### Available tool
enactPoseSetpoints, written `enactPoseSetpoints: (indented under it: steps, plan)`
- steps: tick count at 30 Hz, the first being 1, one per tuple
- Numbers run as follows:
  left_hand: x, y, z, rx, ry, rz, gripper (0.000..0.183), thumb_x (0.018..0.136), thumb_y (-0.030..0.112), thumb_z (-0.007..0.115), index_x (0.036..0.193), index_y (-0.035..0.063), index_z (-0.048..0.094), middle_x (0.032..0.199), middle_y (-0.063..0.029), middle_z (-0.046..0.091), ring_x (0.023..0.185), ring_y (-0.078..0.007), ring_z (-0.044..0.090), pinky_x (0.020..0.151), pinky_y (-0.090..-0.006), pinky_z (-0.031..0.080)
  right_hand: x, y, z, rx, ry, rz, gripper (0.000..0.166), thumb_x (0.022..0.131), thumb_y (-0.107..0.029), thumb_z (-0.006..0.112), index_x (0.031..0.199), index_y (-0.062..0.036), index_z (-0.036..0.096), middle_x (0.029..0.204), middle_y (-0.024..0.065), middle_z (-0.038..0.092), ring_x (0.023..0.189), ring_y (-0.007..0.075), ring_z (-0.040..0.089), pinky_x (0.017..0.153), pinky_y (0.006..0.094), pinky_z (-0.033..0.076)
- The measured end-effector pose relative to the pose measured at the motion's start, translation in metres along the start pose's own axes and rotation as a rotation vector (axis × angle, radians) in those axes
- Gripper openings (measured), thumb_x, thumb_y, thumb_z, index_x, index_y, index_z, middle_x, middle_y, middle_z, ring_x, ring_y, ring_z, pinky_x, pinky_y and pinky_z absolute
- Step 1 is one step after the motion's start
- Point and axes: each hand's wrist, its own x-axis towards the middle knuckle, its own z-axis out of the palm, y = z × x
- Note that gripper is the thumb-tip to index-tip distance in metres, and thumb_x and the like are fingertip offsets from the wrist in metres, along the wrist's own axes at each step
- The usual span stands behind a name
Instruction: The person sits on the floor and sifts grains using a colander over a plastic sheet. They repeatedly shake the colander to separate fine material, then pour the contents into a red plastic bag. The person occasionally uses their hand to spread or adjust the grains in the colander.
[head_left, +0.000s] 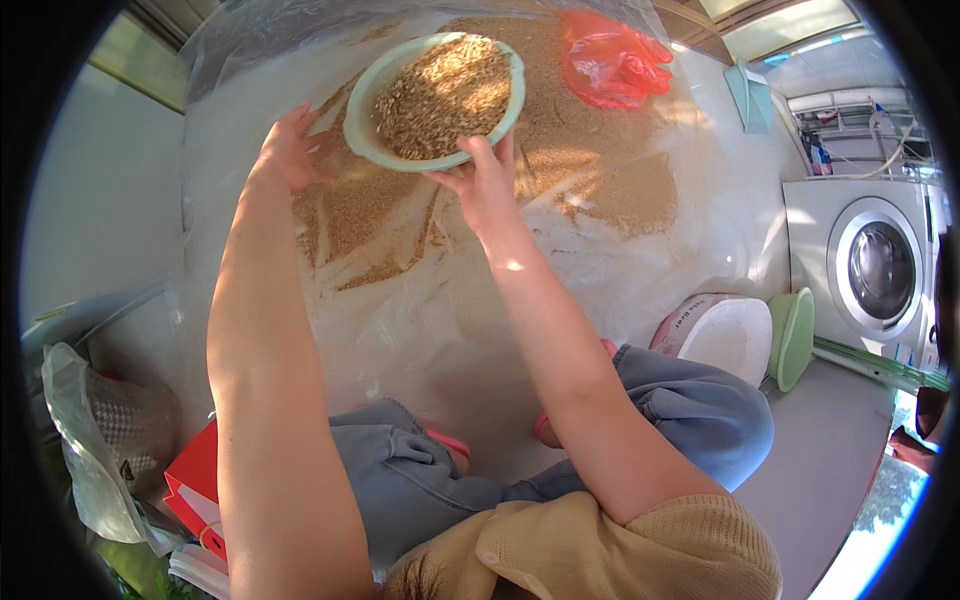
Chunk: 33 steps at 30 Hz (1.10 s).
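Note:
My right hand grips the near rim of a pale green plastic basin, its thumb over the edge. Brown grain or husks lie in the basin, which is tilted so that its inside shows. To the left of the basin, my left hand is empty with its fingers spread, apart from the rim. Beneath both hands, clear plastic sheeting covers the floor, with fine brown grain spread across it.
A red plastic bag lies on the grain at the back right. Along the right are a white foam-like box, a green basin and a front-loading washing machine. A red box and a clear plastic bag stand at the lower left.

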Motion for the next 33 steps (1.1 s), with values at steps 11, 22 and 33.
enactPoseSetpoints:
  steps: [11, 22, 33]
  plan:
    - [-0.01, 0.0, -0.041, 0.194, 0.185, 0.031, 0.056, 0.087, 0.035, 0.046, 0.137, 0.018, 0.028, 0.139, -0.0139, 0.03, 0.127, -0.0305, 0.03, 0.1, -0.0513, 0.031, 0.013, 0.059, -0.061, 0.245, 0.17, 0.168, 0.029, 0.072, 0.001, 0.044, 0.097, -0.0114, 0.036, 0.081, 0.0044, 0.04, 0.068, 0.0196, 0.048, 0.067, 0.047, 0.049]
    - [-0.021, 0.002, -0.041, 0.248, 0.227, 0.054, 0.048, 0.089, 0.033, 0.046, 0.134, 0.0186, 0.036, 0.133, -0.0115, 0.039, 0.121, -0.0265, 0.038, 0.097, -0.0455, 0.035, 0.014, 0.041, -0.082, 0.14, 0.245, 0.233, 0.061, 0.071, 0.001, 0.046, 0.126, -0.0206, 0.034, 0.088, 0.0036, 0.043, 0.071, 0.0148, 0.046, 0.059, 0.0352, 0.048]
    - [-0.026, -0.004, -0.03, 0.251, 0.231, 0.109, 0.055, 0.084, 0.035, 0.055, 0.133, 0.0167, 0.036, 0.134, -0.0137, 0.037, 0.12, -0.0289, 0.039, 0.096, -0.0461, 0.036, 0.003, 0.043, -0.068, 0.141, 0.127, 0.272, 0.057, 0.07, 0.002, 0.046, 0.122, -0.0164, 0.037, 0.09, 0.0045, 0.041, 0.076, 0.0163, 0.046, 0.06, 0.0364, 0.049]
